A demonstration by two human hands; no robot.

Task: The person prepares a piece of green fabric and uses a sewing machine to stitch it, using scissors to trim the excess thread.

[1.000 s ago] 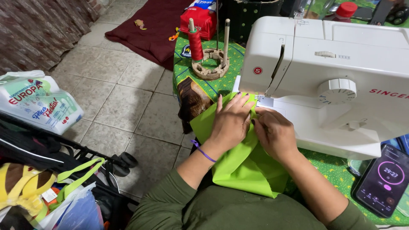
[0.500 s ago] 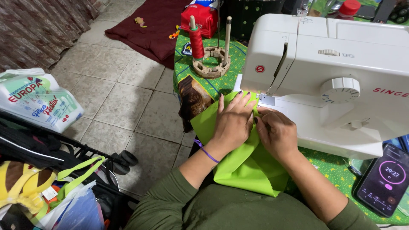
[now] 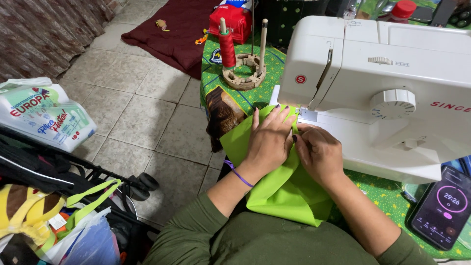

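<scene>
Left of the red thread spool (image 3: 227, 47): dark red rug (image 3: 179, 30), printed plastic bag (image 3: 45, 117) on tiled floor (image 3: 142, 118). Beside it, wooden spool stand (image 3: 245, 73). Far right of it: black phone (image 3: 444, 206) showing a timer, red-capped jar (image 3: 403, 10).

Left hand (image 3: 269, 140) farther forward on green fabric (image 3: 282, 191).

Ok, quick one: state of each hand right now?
Left hand: open, pressed flat on the green fabric.
Right hand: fingers curled, pinching the fabric's edge by the sewing machine.
</scene>
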